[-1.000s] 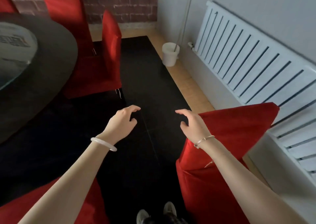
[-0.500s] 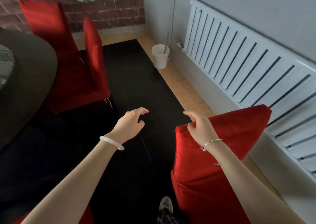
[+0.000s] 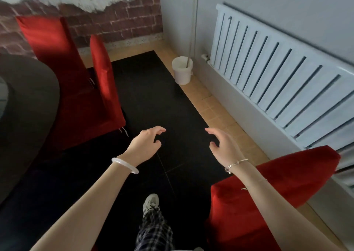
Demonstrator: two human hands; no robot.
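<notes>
My left hand (image 3: 143,147) and right hand (image 3: 224,145) hover loosely curled, empty. I seem headed for the chair (image 3: 101,74) ahead; next, grasp its back.

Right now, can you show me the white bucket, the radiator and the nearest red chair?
white bucket (image 3: 182,74): head view, its front wall.
radiator (image 3: 275,74): head view, middle slats.
nearest red chair (image 3: 297,170): head view, backrest top.

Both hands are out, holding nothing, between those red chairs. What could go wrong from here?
The arm behind the right hand crosses the near red chair, so the bracelet might snag its cover. The shoe is near that chair and could clip it. Ahead, the white bucket stands at the dark floor's edge, easy to kick.
</notes>
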